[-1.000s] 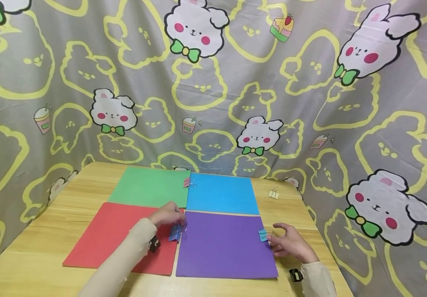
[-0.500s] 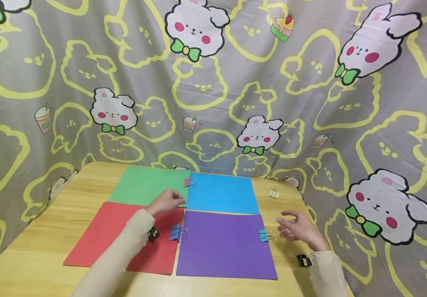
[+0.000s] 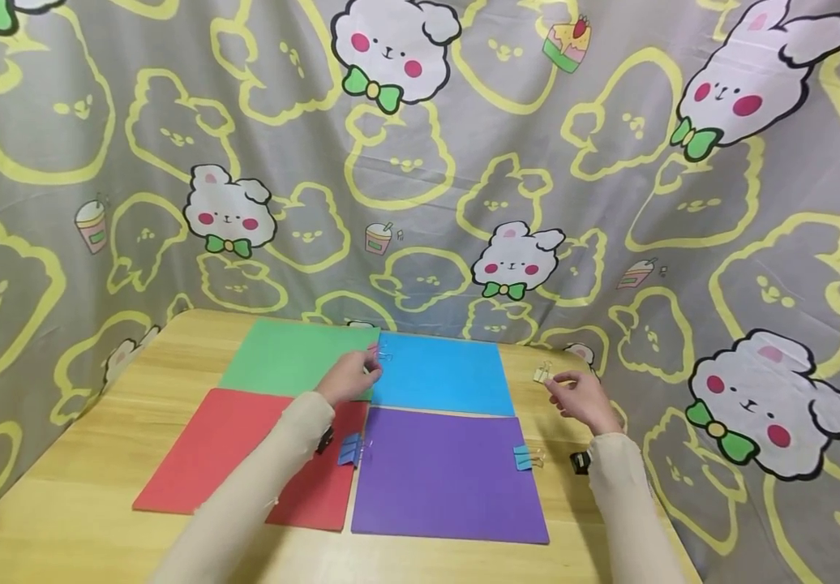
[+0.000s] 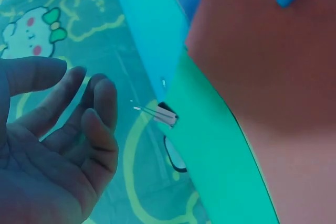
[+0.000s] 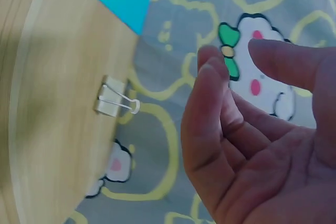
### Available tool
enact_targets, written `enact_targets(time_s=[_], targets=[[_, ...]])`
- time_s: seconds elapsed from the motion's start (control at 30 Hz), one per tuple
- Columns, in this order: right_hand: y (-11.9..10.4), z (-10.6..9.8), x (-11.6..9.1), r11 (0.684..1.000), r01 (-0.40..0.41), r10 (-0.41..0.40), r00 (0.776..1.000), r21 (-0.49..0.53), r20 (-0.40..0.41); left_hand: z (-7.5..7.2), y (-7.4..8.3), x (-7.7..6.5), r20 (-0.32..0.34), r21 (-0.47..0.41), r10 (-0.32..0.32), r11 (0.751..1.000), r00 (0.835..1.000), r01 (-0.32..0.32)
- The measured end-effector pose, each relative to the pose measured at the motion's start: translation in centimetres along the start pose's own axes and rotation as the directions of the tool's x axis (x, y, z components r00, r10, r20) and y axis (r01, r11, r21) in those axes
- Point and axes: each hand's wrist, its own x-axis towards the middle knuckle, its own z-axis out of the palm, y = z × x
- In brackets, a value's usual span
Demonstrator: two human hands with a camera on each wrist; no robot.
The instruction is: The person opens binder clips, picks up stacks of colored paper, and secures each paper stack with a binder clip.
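Note:
My left hand [image 3: 350,375] hovers over the green sheet [image 3: 281,353], fingers loosely curved and holding nothing. Just beyond its fingertips is a pink binder clip [image 4: 166,116] at the green sheet's right edge, wire handles pointing onto the blue sheet [image 3: 449,377]. In the left wrist view a gap shows between fingers and clip. My right hand [image 3: 582,401] is above the table's right side, thumb and fingers parted. Near its fingertips in the head view stands a cream binder clip [image 3: 542,374] on the wood; the right wrist view shows them apart.
A red sheet [image 3: 237,446] and a purple sheet [image 3: 449,478] lie nearer. A blue binder clip [image 3: 349,448] sits on the red sheet's right edge, a light-blue binder clip [image 3: 523,457] on the purple sheet's right edge. A patterned curtain [image 3: 420,186] borders the wooden table [image 3: 48,487].
Both hands have moved away from the blue and light-blue clips: the left forward toward the pink clip, the right forward toward the cream clip. The head view has shifted slightly.

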Motion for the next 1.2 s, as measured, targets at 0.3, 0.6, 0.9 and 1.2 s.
enact_targets(time_s=[0.3, 0.6, 0.9, 1.2], targets=[[2.0, 1.0, 3.3, 0.994, -0.056, 0.057, 0.998, -0.096, 0.004, 1.8, 0.1, 1.0, 0.142, 0.148, 0.122, 0.979, 0.982, -0.143], [5.3, 2.0, 6.8, 0.958, -0.106, 0.091, 0.993, -0.265, -0.07, 2.2, -0.2, 1.3, 0.233, 0.254, 0.112, 0.952, 0.966, -0.172], [5.1, 3.2, 7.1, 0.964, -0.171, 0.166, 0.985, -0.202, -0.046, 2.9, -1.5, 1.4, 0.21, 0.33, 0.094, 0.93, 0.973, -0.161], [5.0, 3.2, 7.8, 0.956, -0.098, 0.094, 0.995, -0.276, -0.025, 2.4, -1.8, 1.4, 0.134, 0.396, 0.038, 0.914, 0.99, -0.089]])
